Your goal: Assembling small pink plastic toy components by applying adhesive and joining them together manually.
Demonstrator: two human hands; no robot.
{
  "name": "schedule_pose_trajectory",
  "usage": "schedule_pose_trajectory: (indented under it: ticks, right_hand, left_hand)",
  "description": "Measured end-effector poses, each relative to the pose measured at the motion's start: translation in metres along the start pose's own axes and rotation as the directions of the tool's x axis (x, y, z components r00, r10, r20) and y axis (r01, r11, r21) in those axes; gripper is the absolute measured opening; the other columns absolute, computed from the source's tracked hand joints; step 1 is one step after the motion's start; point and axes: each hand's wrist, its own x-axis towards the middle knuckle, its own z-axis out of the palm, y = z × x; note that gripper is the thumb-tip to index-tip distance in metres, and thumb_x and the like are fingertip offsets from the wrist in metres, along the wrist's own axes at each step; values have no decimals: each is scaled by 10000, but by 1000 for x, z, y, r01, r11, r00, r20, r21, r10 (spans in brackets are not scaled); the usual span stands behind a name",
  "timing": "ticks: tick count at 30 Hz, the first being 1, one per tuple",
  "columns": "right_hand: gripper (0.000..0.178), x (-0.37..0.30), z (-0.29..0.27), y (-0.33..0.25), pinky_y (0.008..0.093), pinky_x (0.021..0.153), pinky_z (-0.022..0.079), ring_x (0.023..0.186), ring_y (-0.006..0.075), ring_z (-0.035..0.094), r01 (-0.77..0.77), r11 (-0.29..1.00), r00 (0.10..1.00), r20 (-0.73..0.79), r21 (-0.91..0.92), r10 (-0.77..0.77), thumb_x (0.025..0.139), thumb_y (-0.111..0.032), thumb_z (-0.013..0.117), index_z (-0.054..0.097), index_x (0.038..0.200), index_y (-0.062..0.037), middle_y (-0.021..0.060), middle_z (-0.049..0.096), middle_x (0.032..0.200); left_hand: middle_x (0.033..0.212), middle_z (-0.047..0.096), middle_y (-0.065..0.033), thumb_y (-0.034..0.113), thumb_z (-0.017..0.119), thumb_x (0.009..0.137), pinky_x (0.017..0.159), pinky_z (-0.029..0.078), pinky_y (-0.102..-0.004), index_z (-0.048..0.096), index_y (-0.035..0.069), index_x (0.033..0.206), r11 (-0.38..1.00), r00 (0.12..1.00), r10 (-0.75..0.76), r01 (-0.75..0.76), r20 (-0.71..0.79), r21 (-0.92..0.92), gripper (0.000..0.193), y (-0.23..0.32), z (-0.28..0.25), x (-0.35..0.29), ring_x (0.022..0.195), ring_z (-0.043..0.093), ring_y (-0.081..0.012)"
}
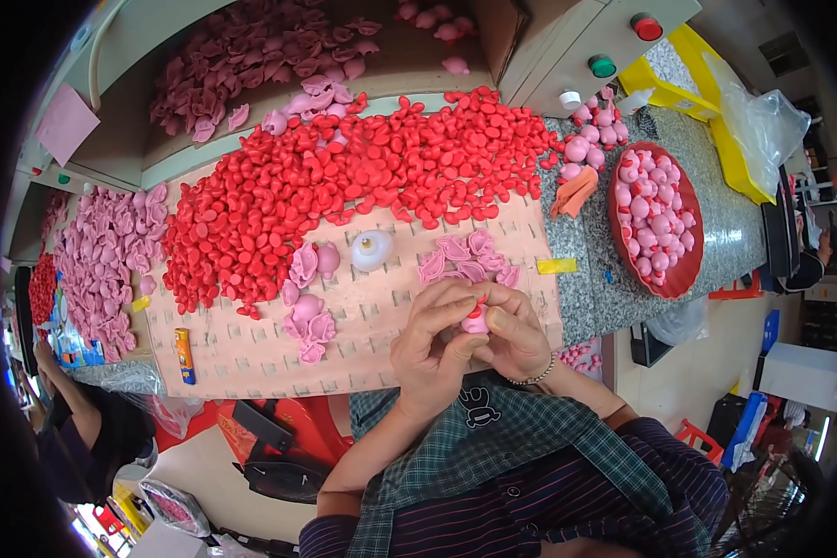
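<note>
- The left hand (pixel 434 346) and the right hand (pixel 516 333) met over the near edge of the slotted pink work board (pixel 363 353), fingers curled inward and pinching one small pink moulded piece (pixel 476 323) between them.
- A small red cap (pixel 481 299) showed at the top of that piece, just under the right thumb; whether it was fully seated could not be told.
- The pink piece appeared light, small and somewhat soft, like rubber or soft plastic. It probably yielded under a firm squeeze, so a fingertip hold on its rounded body seemed suitable.
- The red cap appeared tiny and smooth and was judged easy to drop; a thumb-and-forefinger pinch at its sides seemed best.
- A large heap of red caps (pixel 344 186) covered the far half of the board.
- Loose pink shells (pixel 470 260) lay just beyond the hands, and more (pixel 309 316) lay towards the board's middle.
- A white dome-shaped part (pixel 372 249) rested near the heap's near edge.
- A red bowl (pixel 684 274) of pink round pieces stood on the grey counter beyond the board's right edge.
</note>
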Motion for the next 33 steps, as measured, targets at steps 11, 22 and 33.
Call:
schedule_pose_trajectory:
  ticks: [11, 22, 33]
  right_hand:
    - [417, 1, 5, 2, 224, 640, 444, 726, 83, 559, 25, 999, 999, -23, -47, -27, 963, -257, 641, 556, 1265, 19, 50, 641, 947]
    - [331, 6, 3, 2, 231, 724, 486, 826, 89, 596, -10, 997, 1000, -5, 82, 10, 978, -225, 631, 594, 1220, -2, 49, 651, 1020]
    - [367, 9, 7, 0, 211, 691, 446, 849, 107, 560, 39, 999, 996, 77, 11, -40, 983, -347, 615, 607, 1137, -14, 86, 615, 1114]
  left_hand:
    - [1170, 658, -184, 135, 711, 916, 1004, 454, -423, 597, -2, 1169, 997, 999, -26, 28, 32, -79, 309, 0, -2, -1, 1183, 578, -328]
    - [1251, 621, -222, 28, 705, 873, 1016, 459, -399, 627, 5, 1185, 1000, 999, -9, 9, 31, -17, 322, 4, 1, 5, 1216, 577, -309]
    - [1475, 384, -286, -10, 612, 920, 1129, 347, -439, 336, -30, 1420, 964, 995, -77, 92, 69, -250, 571, 2, 8, 4, 1342, 448, -328]
